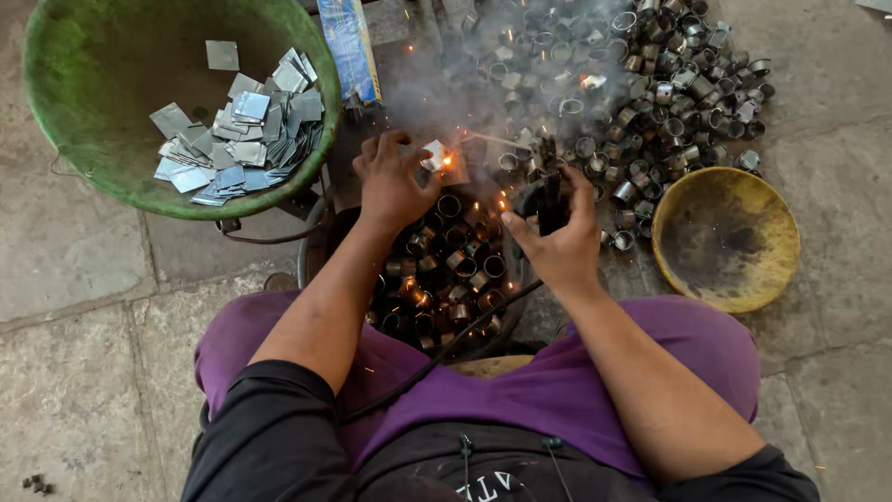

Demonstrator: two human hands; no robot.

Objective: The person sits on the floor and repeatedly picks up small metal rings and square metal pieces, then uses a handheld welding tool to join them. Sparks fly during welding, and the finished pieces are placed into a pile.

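Metal piece [433,154], small and square, sits pinched in your left hand [390,181] fingers at frame centre, sparks beside it; your right hand [557,237] fingers grip a black welding holder [548,200] above the tub of rings [455,270].

What we cannot make out at the weld

Smoke veils the near part of the heap of metal rings [641,84], so we cannot separate single rings there; glare at the spark hides where the small metal piece [433,154] in the left hand [390,181] meets whatever lies under it. The right hand [556,237] covers most of the black electrode holder [548,200], and we cannot see its tip. The forearms hide part of the pan of dark rings [446,270]. The green basin [93,112], the blue packet [351,46] and the heap are cut off by the top edge
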